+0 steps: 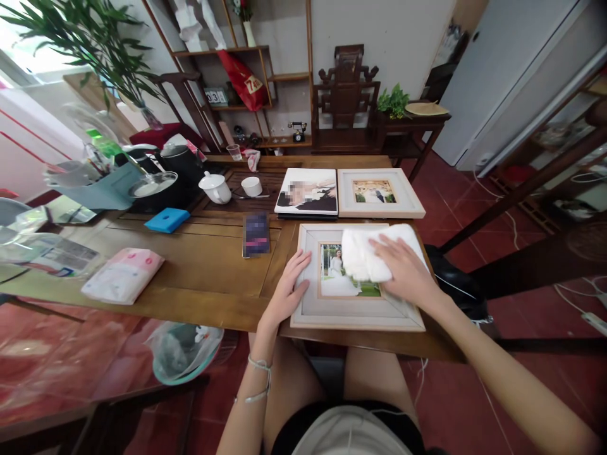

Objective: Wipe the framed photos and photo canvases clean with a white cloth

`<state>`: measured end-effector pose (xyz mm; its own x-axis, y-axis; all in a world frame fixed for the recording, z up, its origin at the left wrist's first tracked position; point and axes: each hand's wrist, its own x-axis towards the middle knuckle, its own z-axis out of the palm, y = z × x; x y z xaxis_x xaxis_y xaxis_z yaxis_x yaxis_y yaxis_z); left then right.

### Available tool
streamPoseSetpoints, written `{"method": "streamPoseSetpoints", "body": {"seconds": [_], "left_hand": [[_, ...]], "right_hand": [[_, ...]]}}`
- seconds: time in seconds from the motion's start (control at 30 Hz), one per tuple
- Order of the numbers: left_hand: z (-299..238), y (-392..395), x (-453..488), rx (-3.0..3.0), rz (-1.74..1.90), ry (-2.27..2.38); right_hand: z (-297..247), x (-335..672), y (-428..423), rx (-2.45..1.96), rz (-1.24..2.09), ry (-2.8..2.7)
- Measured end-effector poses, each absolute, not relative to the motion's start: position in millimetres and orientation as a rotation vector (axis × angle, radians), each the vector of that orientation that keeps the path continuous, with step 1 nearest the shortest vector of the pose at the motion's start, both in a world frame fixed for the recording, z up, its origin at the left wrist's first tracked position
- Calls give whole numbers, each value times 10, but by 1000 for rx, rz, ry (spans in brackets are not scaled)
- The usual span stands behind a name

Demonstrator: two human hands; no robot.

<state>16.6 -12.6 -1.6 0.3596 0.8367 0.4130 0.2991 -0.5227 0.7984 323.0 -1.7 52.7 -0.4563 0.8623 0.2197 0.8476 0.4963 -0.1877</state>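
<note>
A white picture frame (313,313) with a photo of a person in a white dress lies flat at the table's front edge. My left hand (287,287) rests on its left border, fingers stretched out and thumb apart. Under my right hand (403,265) is a folded white cloth (363,253), pressed onto the frame's upper right part. The cloth covers the right side of the photo and some of the border. Behind this frame lie a second white frame (410,202) with a photo and a white-edged photo album or panel (307,175).
Left of the frame on the wooden table (213,272) are a phone (256,234), a blue box (167,220) and a tissue pack (123,276). A lidded white cup (215,188) and a small bowl (251,186) stand farther back. A lined bin (187,354) sits below.
</note>
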Motion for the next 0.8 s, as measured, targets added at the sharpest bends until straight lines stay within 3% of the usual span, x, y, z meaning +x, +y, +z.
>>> {"method": "streamPoseSetpoints", "body": {"seconds": [0.1,0.23,0.6,0.7,0.8], "left_hand": [[-11,-125,166,1994,1135,971],[-7,-125,172,1979,1142,980],[-12,-132,184,1978,1133,1011],[-9,-134,183,1982,1126,1011],[-11,-134,182,1987,1127,1005]], "right_hand": [[475,3149,417,-1636,-84,-2248],[559,2892,571,-1671,-70,-2400],[979,2927,-707,-1146,716,-2911],[1003,3214,-511,-1274,610,-2871],[862,3389,-132,-1523,292,-2712]]}}
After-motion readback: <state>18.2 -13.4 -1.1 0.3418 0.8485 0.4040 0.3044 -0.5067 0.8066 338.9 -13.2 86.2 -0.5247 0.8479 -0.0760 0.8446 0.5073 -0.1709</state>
